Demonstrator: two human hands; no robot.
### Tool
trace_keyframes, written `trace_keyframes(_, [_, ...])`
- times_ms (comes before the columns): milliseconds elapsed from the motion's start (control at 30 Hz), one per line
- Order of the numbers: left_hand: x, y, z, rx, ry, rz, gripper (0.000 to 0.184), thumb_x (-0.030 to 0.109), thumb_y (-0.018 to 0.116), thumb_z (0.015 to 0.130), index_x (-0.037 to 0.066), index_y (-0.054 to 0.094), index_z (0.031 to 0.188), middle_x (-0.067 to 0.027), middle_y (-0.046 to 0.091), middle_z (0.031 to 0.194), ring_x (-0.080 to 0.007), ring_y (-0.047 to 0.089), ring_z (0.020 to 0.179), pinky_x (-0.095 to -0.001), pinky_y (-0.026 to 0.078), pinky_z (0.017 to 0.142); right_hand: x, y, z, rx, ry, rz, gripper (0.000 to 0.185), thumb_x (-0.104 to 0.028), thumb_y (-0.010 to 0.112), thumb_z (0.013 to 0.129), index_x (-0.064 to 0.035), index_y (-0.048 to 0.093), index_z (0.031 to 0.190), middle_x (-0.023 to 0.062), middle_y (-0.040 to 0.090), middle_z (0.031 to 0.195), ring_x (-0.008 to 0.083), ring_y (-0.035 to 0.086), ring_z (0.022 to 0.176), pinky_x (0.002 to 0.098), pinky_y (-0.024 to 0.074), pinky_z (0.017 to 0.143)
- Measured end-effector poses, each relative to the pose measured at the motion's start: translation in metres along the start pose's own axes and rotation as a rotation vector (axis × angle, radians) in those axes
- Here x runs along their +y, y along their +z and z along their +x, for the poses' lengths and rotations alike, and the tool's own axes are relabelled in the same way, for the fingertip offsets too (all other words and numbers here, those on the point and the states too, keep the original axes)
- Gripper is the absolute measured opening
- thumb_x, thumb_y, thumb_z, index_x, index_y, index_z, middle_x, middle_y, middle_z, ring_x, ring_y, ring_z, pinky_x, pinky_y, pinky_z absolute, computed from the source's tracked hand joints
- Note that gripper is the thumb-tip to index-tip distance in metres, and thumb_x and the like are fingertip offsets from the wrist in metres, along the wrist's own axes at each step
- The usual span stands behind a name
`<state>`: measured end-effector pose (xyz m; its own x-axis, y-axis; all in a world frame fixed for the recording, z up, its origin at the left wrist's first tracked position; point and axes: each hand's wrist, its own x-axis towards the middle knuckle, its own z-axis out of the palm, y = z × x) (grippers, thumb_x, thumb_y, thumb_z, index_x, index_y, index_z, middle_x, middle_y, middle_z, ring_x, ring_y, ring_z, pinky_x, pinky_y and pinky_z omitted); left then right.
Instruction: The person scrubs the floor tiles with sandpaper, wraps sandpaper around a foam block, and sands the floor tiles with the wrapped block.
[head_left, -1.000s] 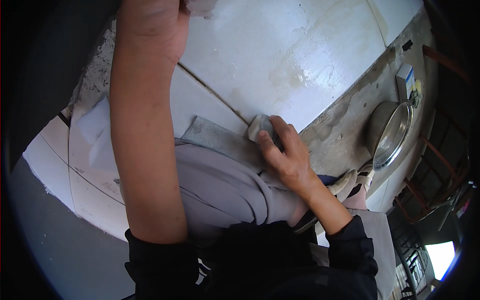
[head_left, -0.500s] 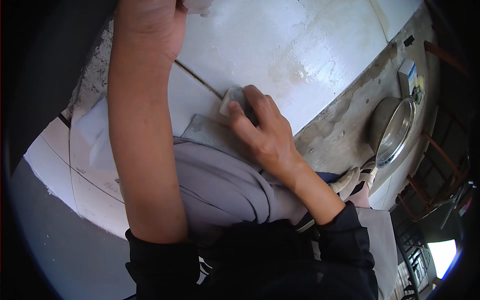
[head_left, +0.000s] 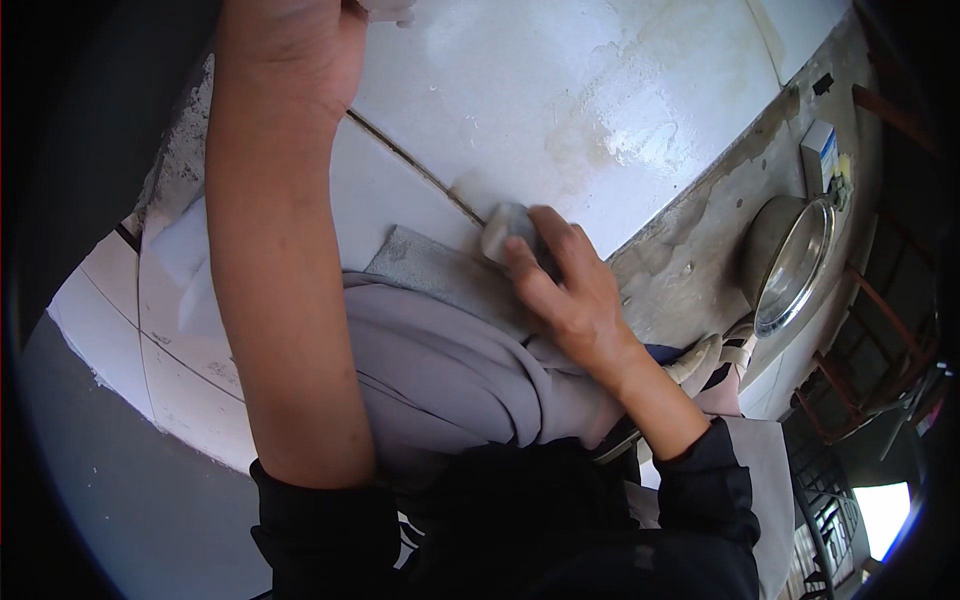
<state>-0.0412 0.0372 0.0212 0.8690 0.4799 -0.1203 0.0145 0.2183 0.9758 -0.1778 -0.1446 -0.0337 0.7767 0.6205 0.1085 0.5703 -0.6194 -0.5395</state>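
My right hand [head_left: 578,290] is closed on a pale grey-white block [head_left: 505,232], pinched between thumb and fingers. The block lies at a dark seam [head_left: 410,160] between the large white tiles [head_left: 560,90] and is slightly blurred. My left hand [head_left: 335,55] reaches to the top edge of the view, where its fingers are cut off. Beside it is a small pale shape [head_left: 390,10], too little of it showing to name. A rough grey cloth [head_left: 430,268] lies between my leg and the seam.
At the right, a metal basin [head_left: 770,250] stands on the stained concrete strip [head_left: 680,250], near a small white and blue box [head_left: 820,155]. My grey-clad leg [head_left: 440,350] is below the cloth. A crumpled white sheet [head_left: 190,260] lies left of my left forearm.
The block in my right hand first moved up and left along the seam, then back down and right. My left hand has shifted slightly left.
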Motion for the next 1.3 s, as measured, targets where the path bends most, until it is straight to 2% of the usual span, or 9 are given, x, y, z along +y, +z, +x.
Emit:
trace_keyframes(200, [0.003,0.012,-0.004,0.051,0.006,0.049,0.057,0.027,0.069,0.076,-0.005,0.054,0.120,-0.0148,0.055,0.109,-0.0245,0.059,0.100,-0.0321,0.049,0.075,0.003,-0.001,-0.010,0.002,-0.049,-0.037,0.022,-0.002,0.067,0.075,-0.0079,0.060,0.095,0.0196,0.057,0.112,0.0208,0.055,0.070,0.0282,0.0494,0.053])
trace_keyframes(300, [-0.013,-0.015,0.001,-0.224,0.093,-0.153,0.056,0.028,0.068,0.077,-0.005,0.054,0.120,-0.0150,0.055,0.109,-0.0247,0.059,0.100,-0.0321,0.049,0.074,-0.003,0.019,0.030,0.056,-0.039,0.022,0.024,-0.003,0.066,0.075,-0.0085,0.059,0.097,0.0181,0.056,0.114,0.0211,0.056,0.072,0.0288,0.0498,0.053])
trace_keyframes(500, [-0.013,-0.022,0.006,-0.234,0.130,-0.146,0.056,0.028,0.069,0.076,-0.003,0.054,0.119,-0.0141,0.055,0.108,-0.0246,0.059,0.100,-0.0319,0.050,0.073,0.006,-0.002,-0.032,0.003,-0.007,-0.029,0.027,-0.002,0.066,0.074,-0.0083,0.060,0.100,0.0175,0.056,0.114,0.0200,0.057,0.073,0.0288,0.0505,0.054])
trace_keyframes(600, [0.002,-0.011,0.000,-0.132,-0.037,-0.144,0.054,0.028,0.070,0.076,-0.002,0.055,0.118,-0.0139,0.056,0.108,-0.0245,0.059,0.099,-0.0319,0.050,0.073,0.003,-0.004,-0.023,-0.009,-0.019,-0.039,0.028,-0.001,0.066,0.073,-0.0083,0.060,0.100,0.0162,0.056,0.113,0.0193,0.056,0.073,0.0288,0.0506,0.055])
trace_keyframes(700, [-0.015,-0.018,0.005,-0.253,0.100,-0.157,0.054,0.029,0.070,0.075,-0.002,0.055,0.118,-0.0140,0.056,0.108,-0.0245,0.059,0.099,-0.0322,0.050,0.073,-0.003,0.012,0.019,0.041,-0.052,-0.006,0.028,-0.001,0.064,0.072,-0.0089,0.059,0.098,0.0142,0.054,0.113,0.0193,0.055,0.075,0.0294,0.0509,0.057])
trace_keyframes(800, [0.003,-0.016,0.003,-0.169,-0.080,-0.162,0.054,0.029,0.070,0.075,-0.001,0.056,0.118,-0.0134,0.056,0.107,-0.0239,0.059,0.099,-0.0319,0.050,0.074,0.002,0.008,0.022,-0.019,-0.063,0.004,0.026,-0.002,0.063,0.074,-0.0097,0.058,0.098,0.0136,0.054,0.114,0.0189,0.055,0.077,0.0296,0.0510,0.056])
trace_keyframes(967, [0.002,-0.016,0.002,-0.142,0.007,-0.138,0.052,0.029,0.071,0.075,0.000,0.057,0.115,-0.0123,0.057,0.104,-0.0229,0.061,0.097,-0.0319,0.051,0.074,0.028,-0.015,-0.010,-0.089,-0.167,0.032,0.023,-0.002,0.070,0.076,-0.0135,0.054,0.089,0.0108,0.058,0.113,0.0179,0.055,0.070,0.0294,0.0512,0.057])
trace_keyframes(1133, [-0.007,-0.028,0.009,-0.252,0.044,-0.216,0.050,0.028,0.073,0.074,0.000,0.058,0.113,-0.0117,0.057,0.102,-0.0222,0.061,0.094,-0.0328,0.051,0.075,0.030,-0.007,0.035,-0.151,-0.325,0.034,0.028,-0.003,0.067,0.074,-0.0152,0.054,0.095,0.0082,0.055,0.116,0.0170,0.054,0.076,0.0287,0.0511,0.056])
trace_keyframes(1300, [-0.001,-0.041,0.008,-0.294,0.044,-0.306,0.050,0.027,0.075,0.073,0.000,0.058,0.112,-0.0115,0.057,0.101,-0.0216,0.061,0.091,-0.0326,0.051,0.074,0.041,-0.026,0.007,-0.259,-0.352,-0.005,0.027,-0.004,0.067,0.074,-0.0153,0.053,0.094,0.0078,0.055,0.116,0.0166,0.054,0.075,0.0293,0.0508,0.055])
